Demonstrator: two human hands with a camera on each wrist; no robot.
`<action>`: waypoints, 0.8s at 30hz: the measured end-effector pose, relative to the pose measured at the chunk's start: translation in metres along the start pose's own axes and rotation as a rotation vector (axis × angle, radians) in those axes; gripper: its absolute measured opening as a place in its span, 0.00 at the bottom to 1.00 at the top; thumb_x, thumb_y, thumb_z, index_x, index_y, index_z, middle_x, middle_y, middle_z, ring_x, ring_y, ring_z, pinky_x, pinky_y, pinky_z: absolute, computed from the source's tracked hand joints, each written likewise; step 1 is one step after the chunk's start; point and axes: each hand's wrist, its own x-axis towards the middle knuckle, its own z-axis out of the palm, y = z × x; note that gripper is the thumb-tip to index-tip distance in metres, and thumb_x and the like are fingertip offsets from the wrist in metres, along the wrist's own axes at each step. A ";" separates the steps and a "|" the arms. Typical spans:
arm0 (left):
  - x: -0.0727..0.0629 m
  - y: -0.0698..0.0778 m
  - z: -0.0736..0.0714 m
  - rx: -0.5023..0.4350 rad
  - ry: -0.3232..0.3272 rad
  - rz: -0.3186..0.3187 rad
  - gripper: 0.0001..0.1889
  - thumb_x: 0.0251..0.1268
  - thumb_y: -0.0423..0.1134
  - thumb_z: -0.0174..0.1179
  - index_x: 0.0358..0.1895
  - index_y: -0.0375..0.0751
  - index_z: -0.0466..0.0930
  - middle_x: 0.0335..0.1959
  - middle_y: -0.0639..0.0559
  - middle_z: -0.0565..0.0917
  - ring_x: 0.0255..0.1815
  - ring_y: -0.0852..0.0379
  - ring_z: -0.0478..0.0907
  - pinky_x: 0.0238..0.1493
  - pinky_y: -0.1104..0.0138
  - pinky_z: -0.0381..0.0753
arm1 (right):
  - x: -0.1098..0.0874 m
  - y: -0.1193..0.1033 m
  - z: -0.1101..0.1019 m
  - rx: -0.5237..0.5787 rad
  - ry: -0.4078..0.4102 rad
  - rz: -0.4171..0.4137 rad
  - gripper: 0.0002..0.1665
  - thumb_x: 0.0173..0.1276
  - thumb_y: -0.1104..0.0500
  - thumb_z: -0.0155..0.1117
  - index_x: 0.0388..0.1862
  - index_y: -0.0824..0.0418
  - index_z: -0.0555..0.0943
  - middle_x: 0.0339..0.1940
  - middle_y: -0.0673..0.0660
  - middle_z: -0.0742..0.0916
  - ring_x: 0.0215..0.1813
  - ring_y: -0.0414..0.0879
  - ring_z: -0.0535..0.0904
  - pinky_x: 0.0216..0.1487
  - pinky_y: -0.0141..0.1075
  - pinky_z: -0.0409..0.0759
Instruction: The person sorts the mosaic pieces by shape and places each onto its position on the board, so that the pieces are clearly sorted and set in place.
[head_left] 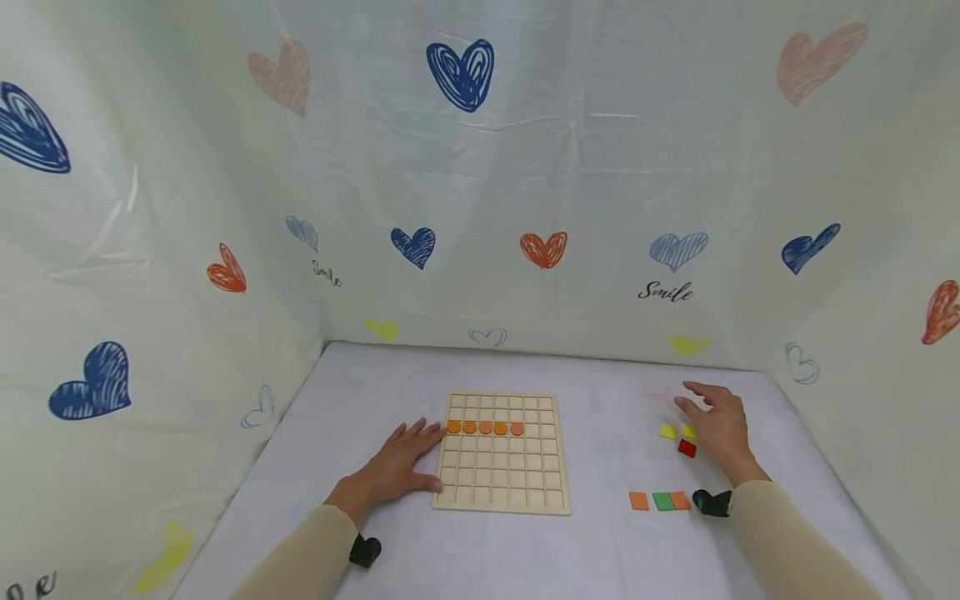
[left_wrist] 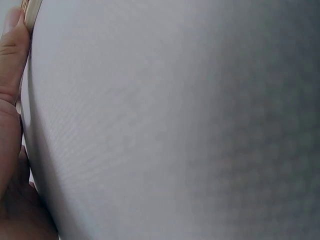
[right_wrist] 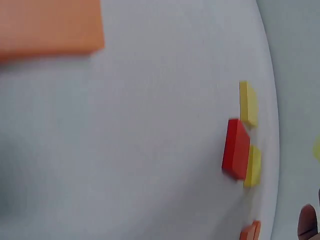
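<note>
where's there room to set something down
Bare tabletop: between the wooden grid board and nearest orange square tile, and on the board's near side. Crowded: by the right hand, around red tile and yellow tiles.

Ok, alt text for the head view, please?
A person's left hand rests against a wooden grid board holding a row of five orange discs; the right hand is near two yellow tiles and a red tile.

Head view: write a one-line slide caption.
Left grip against a board with five orange discs in a row, right grip near red and yellow tiles.
</note>
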 end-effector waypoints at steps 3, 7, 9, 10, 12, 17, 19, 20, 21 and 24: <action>0.000 0.000 0.000 0.000 -0.002 0.002 0.52 0.57 0.61 0.76 0.83 0.49 0.64 0.84 0.49 0.64 0.88 0.42 0.50 0.88 0.44 0.43 | 0.001 0.014 -0.007 -0.005 -0.005 0.103 0.31 0.82 0.51 0.60 0.77 0.64 0.72 0.76 0.75 0.70 0.71 0.73 0.66 0.65 0.68 0.75; 0.001 -0.001 0.001 -0.006 0.000 0.003 0.52 0.56 0.63 0.76 0.83 0.50 0.64 0.84 0.50 0.64 0.88 0.42 0.49 0.88 0.44 0.43 | 0.002 0.032 -0.014 -0.003 -0.024 0.215 0.35 0.83 0.48 0.58 0.81 0.62 0.68 0.79 0.75 0.65 0.74 0.73 0.62 0.69 0.70 0.73; 0.001 -0.001 0.001 -0.006 0.003 0.008 0.52 0.56 0.63 0.75 0.83 0.49 0.64 0.84 0.49 0.64 0.88 0.41 0.50 0.88 0.43 0.43 | 0.003 0.040 -0.017 0.001 -0.026 0.244 0.36 0.83 0.47 0.58 0.81 0.63 0.67 0.79 0.75 0.64 0.75 0.74 0.61 0.68 0.69 0.72; 0.001 -0.001 0.001 -0.004 0.004 0.010 0.52 0.56 0.64 0.75 0.83 0.49 0.64 0.84 0.49 0.64 0.88 0.41 0.50 0.88 0.43 0.43 | 0.003 0.044 -0.019 -0.001 -0.029 0.257 0.36 0.83 0.47 0.58 0.82 0.63 0.67 0.80 0.76 0.64 0.75 0.74 0.60 0.68 0.70 0.71; 0.001 -0.002 0.002 0.001 0.003 0.012 0.52 0.56 0.64 0.75 0.83 0.49 0.64 0.84 0.49 0.64 0.88 0.41 0.50 0.88 0.42 0.43 | 0.002 0.050 -0.022 -0.008 -0.034 0.281 0.37 0.82 0.46 0.57 0.82 0.63 0.66 0.80 0.76 0.64 0.75 0.74 0.58 0.68 0.71 0.70; 0.002 -0.002 0.002 0.010 0.003 0.013 0.52 0.57 0.64 0.74 0.83 0.49 0.64 0.84 0.49 0.64 0.88 0.41 0.50 0.88 0.43 0.44 | 0.001 0.060 -0.026 -0.041 -0.042 0.322 0.37 0.81 0.48 0.57 0.81 0.65 0.66 0.78 0.77 0.65 0.76 0.76 0.55 0.71 0.73 0.65; 0.002 -0.002 0.002 0.013 0.003 0.011 0.52 0.57 0.64 0.74 0.83 0.49 0.64 0.84 0.49 0.64 0.88 0.41 0.50 0.88 0.43 0.44 | 0.001 0.062 -0.025 -0.057 -0.040 0.331 0.37 0.81 0.49 0.58 0.80 0.66 0.67 0.76 0.77 0.67 0.75 0.77 0.55 0.71 0.73 0.64; 0.002 -0.001 0.002 0.016 0.004 0.011 0.52 0.57 0.64 0.74 0.83 0.49 0.64 0.84 0.49 0.64 0.88 0.41 0.50 0.88 0.43 0.44 | 0.001 0.063 -0.024 -0.071 -0.041 0.330 0.37 0.80 0.49 0.58 0.79 0.67 0.67 0.76 0.77 0.68 0.74 0.77 0.55 0.70 0.72 0.65; 0.002 -0.001 0.002 0.018 0.004 0.010 0.52 0.57 0.64 0.74 0.83 0.49 0.63 0.84 0.49 0.64 0.88 0.41 0.50 0.88 0.43 0.44 | 0.001 0.063 -0.024 -0.084 -0.042 0.327 0.36 0.80 0.50 0.58 0.79 0.68 0.67 0.75 0.77 0.69 0.73 0.77 0.56 0.69 0.72 0.65; 0.001 0.000 0.002 0.019 0.004 0.006 0.52 0.57 0.64 0.75 0.83 0.49 0.63 0.84 0.49 0.64 0.88 0.41 0.50 0.88 0.43 0.44 | 0.003 0.063 -0.021 -0.105 -0.045 0.327 0.36 0.79 0.49 0.59 0.77 0.69 0.68 0.72 0.76 0.72 0.69 0.76 0.59 0.65 0.70 0.65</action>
